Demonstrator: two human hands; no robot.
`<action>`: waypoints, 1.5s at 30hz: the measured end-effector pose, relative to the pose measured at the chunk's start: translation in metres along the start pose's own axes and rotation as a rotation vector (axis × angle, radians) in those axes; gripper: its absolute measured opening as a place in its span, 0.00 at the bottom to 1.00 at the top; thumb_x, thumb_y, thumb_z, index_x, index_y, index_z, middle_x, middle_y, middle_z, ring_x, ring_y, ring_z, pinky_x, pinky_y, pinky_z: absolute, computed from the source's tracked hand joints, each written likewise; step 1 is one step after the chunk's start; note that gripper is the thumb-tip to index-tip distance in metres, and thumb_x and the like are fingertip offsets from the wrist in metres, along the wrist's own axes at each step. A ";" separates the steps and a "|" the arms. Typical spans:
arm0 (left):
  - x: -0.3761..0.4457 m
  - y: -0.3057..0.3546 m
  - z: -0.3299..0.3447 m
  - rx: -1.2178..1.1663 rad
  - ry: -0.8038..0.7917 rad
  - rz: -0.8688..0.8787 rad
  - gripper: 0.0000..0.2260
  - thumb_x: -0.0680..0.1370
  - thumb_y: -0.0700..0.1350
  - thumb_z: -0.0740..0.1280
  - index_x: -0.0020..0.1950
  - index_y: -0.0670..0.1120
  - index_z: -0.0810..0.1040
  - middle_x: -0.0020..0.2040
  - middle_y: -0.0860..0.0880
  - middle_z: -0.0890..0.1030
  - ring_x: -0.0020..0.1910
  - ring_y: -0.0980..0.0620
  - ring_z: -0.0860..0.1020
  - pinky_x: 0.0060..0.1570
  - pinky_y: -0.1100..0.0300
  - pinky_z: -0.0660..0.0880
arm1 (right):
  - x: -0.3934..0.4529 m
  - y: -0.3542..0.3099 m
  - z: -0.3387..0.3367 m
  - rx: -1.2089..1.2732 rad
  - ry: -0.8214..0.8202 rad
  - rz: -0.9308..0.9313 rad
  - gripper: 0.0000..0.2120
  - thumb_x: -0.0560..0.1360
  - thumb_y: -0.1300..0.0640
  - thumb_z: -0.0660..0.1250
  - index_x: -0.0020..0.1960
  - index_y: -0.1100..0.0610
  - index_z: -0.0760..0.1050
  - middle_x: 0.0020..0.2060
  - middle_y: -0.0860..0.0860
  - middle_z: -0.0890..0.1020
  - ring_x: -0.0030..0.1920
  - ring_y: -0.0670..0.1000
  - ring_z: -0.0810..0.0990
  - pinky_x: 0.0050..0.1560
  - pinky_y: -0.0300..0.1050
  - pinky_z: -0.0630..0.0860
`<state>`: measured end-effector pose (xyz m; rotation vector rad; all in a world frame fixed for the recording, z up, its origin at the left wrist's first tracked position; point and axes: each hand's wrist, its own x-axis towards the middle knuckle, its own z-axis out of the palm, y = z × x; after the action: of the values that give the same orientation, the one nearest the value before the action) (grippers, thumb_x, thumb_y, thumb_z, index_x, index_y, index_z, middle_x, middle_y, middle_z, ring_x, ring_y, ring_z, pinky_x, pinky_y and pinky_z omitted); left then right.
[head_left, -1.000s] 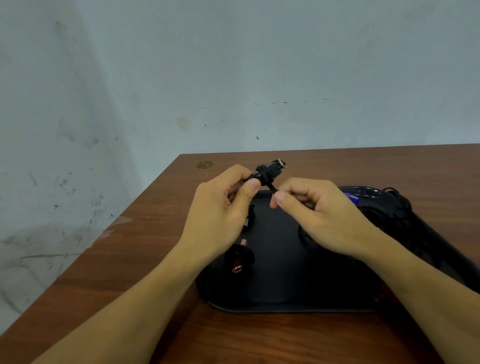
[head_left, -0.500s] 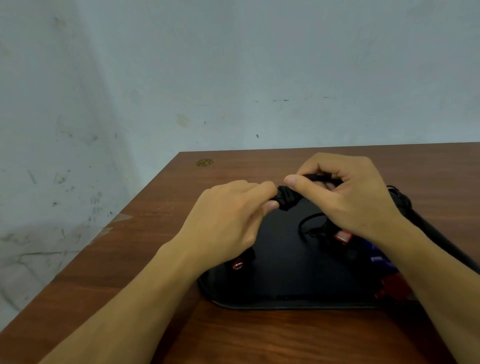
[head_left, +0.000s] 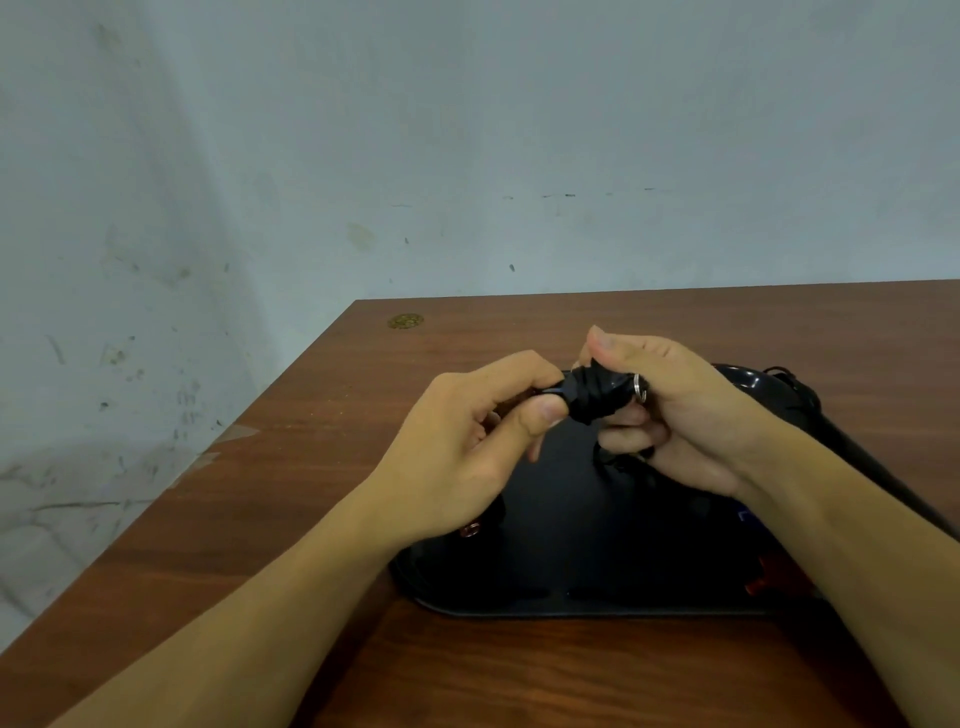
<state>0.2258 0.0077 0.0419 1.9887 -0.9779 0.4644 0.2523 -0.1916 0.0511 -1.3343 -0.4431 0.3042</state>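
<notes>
Both hands hold a small black object (head_left: 592, 397) wrapped in black cord, just above a black tray (head_left: 566, 603). My left hand (head_left: 467, 447) pinches its left end between thumb and forefinger. My right hand (head_left: 670, 410) curls round its right end, where a small metal ring (head_left: 640, 388) shows between the fingers. A black cord (head_left: 610, 462) hangs from below my right hand toward the tray.
The tray lies on a brown wooden table (head_left: 311, 467) whose left edge runs diagonally beside a pale wall. A small part with a red end (head_left: 470, 530) lies on the tray under my left wrist. Red (head_left: 758, 584) and blue (head_left: 748, 515) pieces sit at the tray's right. A round brass mark (head_left: 405, 321) is near the table's far corner.
The hands went from holding a small black connector up high to gripping the black bundle lower over the tray. My right hand turned, and the metal ring now shows.
</notes>
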 end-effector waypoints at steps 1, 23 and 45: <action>0.000 0.000 0.001 -0.030 0.009 -0.021 0.09 0.84 0.43 0.61 0.49 0.42 0.77 0.33 0.50 0.76 0.29 0.50 0.74 0.29 0.50 0.71 | 0.000 0.000 0.002 0.010 0.011 0.001 0.17 0.73 0.46 0.66 0.33 0.56 0.68 0.24 0.47 0.65 0.24 0.42 0.58 0.26 0.37 0.50; 0.003 -0.022 -0.001 0.181 0.338 -0.256 0.07 0.83 0.46 0.63 0.45 0.49 0.76 0.29 0.47 0.75 0.29 0.49 0.73 0.32 0.52 0.68 | -0.001 0.007 0.006 -1.337 0.300 -0.676 0.09 0.78 0.47 0.64 0.51 0.48 0.82 0.37 0.39 0.79 0.35 0.36 0.72 0.36 0.35 0.67; 0.002 0.004 -0.002 1.079 0.211 0.180 0.08 0.80 0.46 0.64 0.43 0.45 0.75 0.33 0.50 0.74 0.33 0.50 0.70 0.29 0.60 0.56 | 0.001 0.011 0.014 -0.908 0.269 -0.668 0.13 0.76 0.61 0.65 0.57 0.50 0.83 0.49 0.46 0.77 0.51 0.49 0.78 0.45 0.46 0.78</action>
<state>0.2245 0.0073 0.0465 2.6805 -0.8364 1.5101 0.2469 -0.1770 0.0426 -1.9589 -0.8130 -0.7098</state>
